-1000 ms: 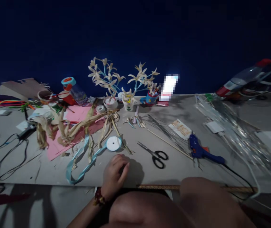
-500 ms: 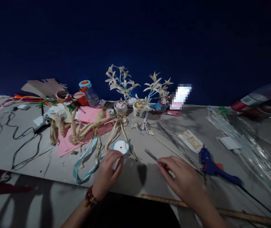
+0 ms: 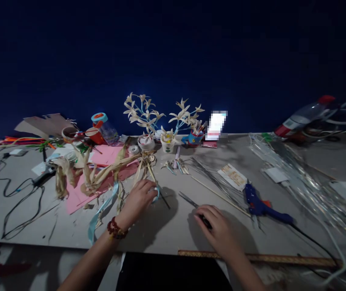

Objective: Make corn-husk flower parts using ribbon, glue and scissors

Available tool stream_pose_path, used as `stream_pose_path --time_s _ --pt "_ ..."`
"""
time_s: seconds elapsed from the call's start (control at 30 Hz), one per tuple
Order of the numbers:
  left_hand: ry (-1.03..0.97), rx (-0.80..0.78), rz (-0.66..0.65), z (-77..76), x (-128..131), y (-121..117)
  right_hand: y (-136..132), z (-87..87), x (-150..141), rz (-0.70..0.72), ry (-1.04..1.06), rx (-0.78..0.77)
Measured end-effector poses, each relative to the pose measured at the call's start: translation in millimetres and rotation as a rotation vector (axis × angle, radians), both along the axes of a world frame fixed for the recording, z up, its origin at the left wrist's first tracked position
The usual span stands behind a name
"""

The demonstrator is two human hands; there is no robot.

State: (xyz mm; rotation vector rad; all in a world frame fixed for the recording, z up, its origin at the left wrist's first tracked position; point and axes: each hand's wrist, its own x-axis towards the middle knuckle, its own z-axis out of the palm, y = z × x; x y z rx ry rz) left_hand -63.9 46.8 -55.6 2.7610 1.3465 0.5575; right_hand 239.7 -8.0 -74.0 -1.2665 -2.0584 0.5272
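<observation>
My left hand (image 3: 141, 198), a beaded bracelet at its wrist, is closed over a ribbon spool (image 3: 157, 195). Only the spool's pale blue edge shows past the fingertips. A light blue ribbon (image 3: 95, 220) lies to the left of that forearm and hangs toward the table's front edge. In my right hand (image 3: 215, 226) is a pair of scissors (image 3: 189, 200), blades pointing forward and left, the dark handle partly hidden by the fingers. Dried husk strips (image 3: 121, 161) lie just beyond my left hand.
Pots with pale husk flowers (image 3: 168, 143) stand along the wall. Grey wires (image 3: 218, 182) and a thin stick (image 3: 215, 192) lie beyond my right hand, a blue glue gun (image 3: 262, 208) to its right. Pink paper (image 3: 75, 198) lies left; clear plastic packs (image 3: 306, 190) lie right.
My left hand has closed over the ribbon spool, whose white face was visible before and is now covered. My right hand still holds the scissors, with more of the handle showing. The view has shifted right.
</observation>
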Motion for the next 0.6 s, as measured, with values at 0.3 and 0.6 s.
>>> stream_pose_path --time_s 0.3,0.6 --pt "-0.315 -0.013 -0.092 13.7 20.9 -13.4 15.7 15.4 -55.5 0.021 0.548 -0.458" --pt "-0.764 -0.506 0.072 25.8 52.0 -33.5 25.6 19.6 -67.3 -0.039 1.026 -0.727"
